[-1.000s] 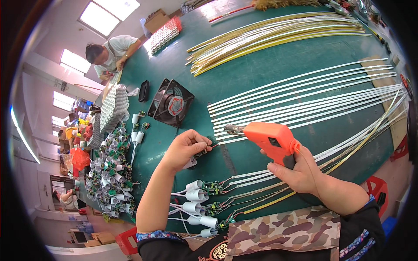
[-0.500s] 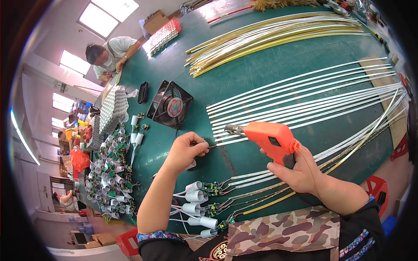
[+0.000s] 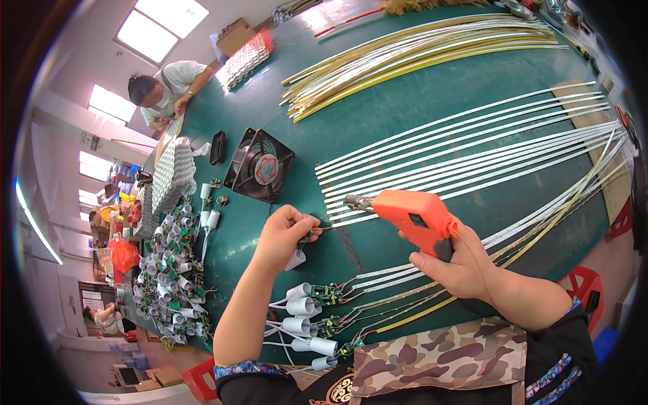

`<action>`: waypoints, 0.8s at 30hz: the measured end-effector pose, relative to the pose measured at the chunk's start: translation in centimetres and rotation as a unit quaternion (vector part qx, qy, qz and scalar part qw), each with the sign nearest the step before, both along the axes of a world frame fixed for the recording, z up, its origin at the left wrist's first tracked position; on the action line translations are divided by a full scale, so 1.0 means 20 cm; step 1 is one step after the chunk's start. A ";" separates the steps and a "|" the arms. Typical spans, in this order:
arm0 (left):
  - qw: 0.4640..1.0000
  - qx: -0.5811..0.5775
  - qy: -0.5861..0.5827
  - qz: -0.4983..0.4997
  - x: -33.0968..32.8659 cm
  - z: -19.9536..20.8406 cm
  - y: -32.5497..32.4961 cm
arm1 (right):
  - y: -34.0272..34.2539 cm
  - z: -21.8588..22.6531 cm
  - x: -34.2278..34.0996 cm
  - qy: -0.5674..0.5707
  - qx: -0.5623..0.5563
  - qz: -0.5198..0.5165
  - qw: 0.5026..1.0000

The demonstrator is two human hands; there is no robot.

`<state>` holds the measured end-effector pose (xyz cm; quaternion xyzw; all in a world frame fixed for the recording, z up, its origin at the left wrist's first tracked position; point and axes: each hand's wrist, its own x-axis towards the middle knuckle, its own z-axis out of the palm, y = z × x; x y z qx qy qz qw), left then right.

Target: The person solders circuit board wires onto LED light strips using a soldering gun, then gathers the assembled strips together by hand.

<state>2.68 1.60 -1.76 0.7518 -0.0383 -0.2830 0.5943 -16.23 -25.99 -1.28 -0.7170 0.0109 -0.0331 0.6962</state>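
Note:
My left hand (image 3: 282,237) is closed, its fingertips pinching a small circuit board (image 3: 308,236). A thin red wire runs from the board to the near end of a white strip (image 3: 354,219). Below the fingers hangs a white cylindrical housing (image 3: 295,260). Around the grip of an orange soldering gun (image 3: 409,210) my right hand (image 3: 466,264) is closed. The gun's metal tip (image 3: 356,201) points left, above the strip ends, a short way from the left fingers. Whether the tip touches anything I cannot tell.
Strips with wired boards and white housings (image 3: 304,307) lie near me. A black fan (image 3: 259,166) stands beyond my left hand, beside a heap of boards and housings (image 3: 172,270). Yellowish strips (image 3: 418,57) are bundled farther back. A co-worker (image 3: 165,94) sits far left.
The whole view has shifted slightly. My left hand has turned a little, so the board and more of the white housing now show. The soldering gun stays near the strip ends.

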 end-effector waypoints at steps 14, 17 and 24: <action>0.977 0.070 -0.177 -0.096 -0.02 -0.02 0.00 | 0.00 -0.01 0.00 -0.018 -0.013 -0.009 1.000; 0.973 0.086 -0.161 -0.140 -0.01 0.01 0.00 | 0.00 0.00 0.00 0.007 0.005 -0.003 1.000; 0.932 0.196 -0.246 -0.180 -0.04 0.04 -0.05 | 0.01 0.03 0.01 0.017 -0.014 0.024 0.999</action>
